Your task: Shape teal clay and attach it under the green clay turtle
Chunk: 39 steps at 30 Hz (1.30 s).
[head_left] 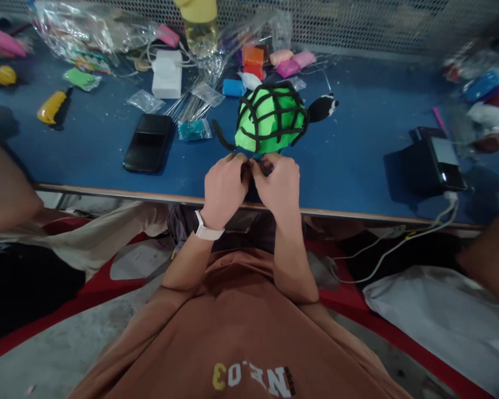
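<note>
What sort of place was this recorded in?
Probably a shared craft workshop or classroom: a long blue table holds a green turtle model and colourful clay packets, with other people seated on both sides.

Blue tbl (pixel 349 138), perf. metal panel (pixel 357 27), grey flr (pixel 95 332)

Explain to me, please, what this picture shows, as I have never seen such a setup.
There is no robot: a camera on a person's head looks forward and down at two bare hands. On the blue table sits a turtle-like model, green with black lattice lines. The left hand and right hand meet at its near edge; their fingers hide what they pinch. To the left lie a flat black device, a teal packet and a white box.
</note>
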Each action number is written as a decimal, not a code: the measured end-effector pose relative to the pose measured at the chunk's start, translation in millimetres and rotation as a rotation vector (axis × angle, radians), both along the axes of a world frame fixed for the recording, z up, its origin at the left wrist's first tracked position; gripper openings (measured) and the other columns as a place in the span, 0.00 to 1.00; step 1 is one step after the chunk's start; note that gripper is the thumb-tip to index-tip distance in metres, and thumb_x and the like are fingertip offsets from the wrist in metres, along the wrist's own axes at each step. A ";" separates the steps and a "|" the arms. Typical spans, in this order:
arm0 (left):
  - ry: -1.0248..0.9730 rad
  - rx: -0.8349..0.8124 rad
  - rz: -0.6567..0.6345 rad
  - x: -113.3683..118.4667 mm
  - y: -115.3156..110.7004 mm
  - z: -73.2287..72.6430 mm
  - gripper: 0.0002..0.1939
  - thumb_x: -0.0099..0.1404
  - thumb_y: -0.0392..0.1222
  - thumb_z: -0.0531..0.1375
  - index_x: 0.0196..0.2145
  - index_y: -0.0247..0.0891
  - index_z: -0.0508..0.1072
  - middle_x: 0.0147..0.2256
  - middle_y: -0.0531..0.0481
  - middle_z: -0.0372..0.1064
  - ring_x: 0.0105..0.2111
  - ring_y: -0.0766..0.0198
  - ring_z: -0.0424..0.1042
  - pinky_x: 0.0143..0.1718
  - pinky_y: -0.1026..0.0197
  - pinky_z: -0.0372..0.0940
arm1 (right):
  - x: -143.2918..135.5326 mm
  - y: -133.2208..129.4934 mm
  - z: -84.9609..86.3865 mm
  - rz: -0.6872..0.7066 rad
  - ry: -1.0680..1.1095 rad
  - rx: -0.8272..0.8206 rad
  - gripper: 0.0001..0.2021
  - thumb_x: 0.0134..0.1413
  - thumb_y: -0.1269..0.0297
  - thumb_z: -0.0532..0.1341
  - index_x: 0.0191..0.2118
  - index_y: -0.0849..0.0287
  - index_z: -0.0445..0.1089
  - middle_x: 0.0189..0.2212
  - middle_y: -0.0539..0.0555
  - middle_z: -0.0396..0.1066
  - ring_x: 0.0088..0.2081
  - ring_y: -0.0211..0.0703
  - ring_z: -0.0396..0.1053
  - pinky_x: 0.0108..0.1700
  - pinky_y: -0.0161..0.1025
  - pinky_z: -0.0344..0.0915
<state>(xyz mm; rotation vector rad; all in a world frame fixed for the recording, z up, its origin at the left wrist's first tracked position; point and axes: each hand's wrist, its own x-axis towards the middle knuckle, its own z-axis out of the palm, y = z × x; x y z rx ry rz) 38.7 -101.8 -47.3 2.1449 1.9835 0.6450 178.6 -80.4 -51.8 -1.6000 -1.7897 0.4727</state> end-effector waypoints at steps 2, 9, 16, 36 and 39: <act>-0.005 0.009 0.000 -0.1 -1.1 -0.9 0.08 0.84 0.38 0.59 0.51 0.42 0.79 0.51 0.40 0.82 0.48 0.48 0.83 0.44 0.52 0.74 | 3.0 1.5 -2.6 0.021 0.050 0.045 0.12 0.73 0.60 0.70 0.34 0.53 0.77 0.34 0.56 0.83 0.36 0.54 0.79 0.41 0.48 0.67; -0.030 0.058 0.047 4.5 -3.9 -5.9 0.08 0.85 0.38 0.59 0.55 0.40 0.78 0.52 0.40 0.81 0.48 0.49 0.84 0.44 0.53 0.73 | 9.1 5.7 -10.3 0.040 0.103 0.115 0.09 0.71 0.59 0.70 0.36 0.53 0.82 0.37 0.56 0.86 0.35 0.51 0.81 0.41 0.49 0.71; -0.044 0.042 0.011 2.3 -3.0 -8.7 0.12 0.86 0.37 0.57 0.48 0.39 0.82 0.48 0.40 0.81 0.49 0.47 0.83 0.46 0.50 0.73 | 11.9 6.8 -14.7 0.066 0.161 0.118 0.09 0.71 0.58 0.70 0.38 0.54 0.83 0.36 0.56 0.86 0.31 0.50 0.81 0.38 0.48 0.74; 0.055 -0.018 -0.012 6.7 -0.3 -1.9 0.10 0.85 0.37 0.57 0.52 0.37 0.79 0.53 0.37 0.81 0.55 0.43 0.81 0.54 0.46 0.71 | 16.3 -1.1 -10.2 0.126 0.342 0.053 0.06 0.67 0.61 0.71 0.37 0.54 0.83 0.37 0.54 0.87 0.28 0.47 0.82 0.34 0.46 0.80; 0.023 -0.022 -0.003 6.7 0.0 -1.1 0.09 0.86 0.38 0.57 0.52 0.38 0.78 0.53 0.38 0.81 0.55 0.44 0.81 0.53 0.47 0.71 | 21.4 -10.0 -5.7 0.149 0.403 0.001 0.06 0.65 0.60 0.71 0.41 0.55 0.84 0.39 0.55 0.87 0.29 0.47 0.82 0.34 0.47 0.82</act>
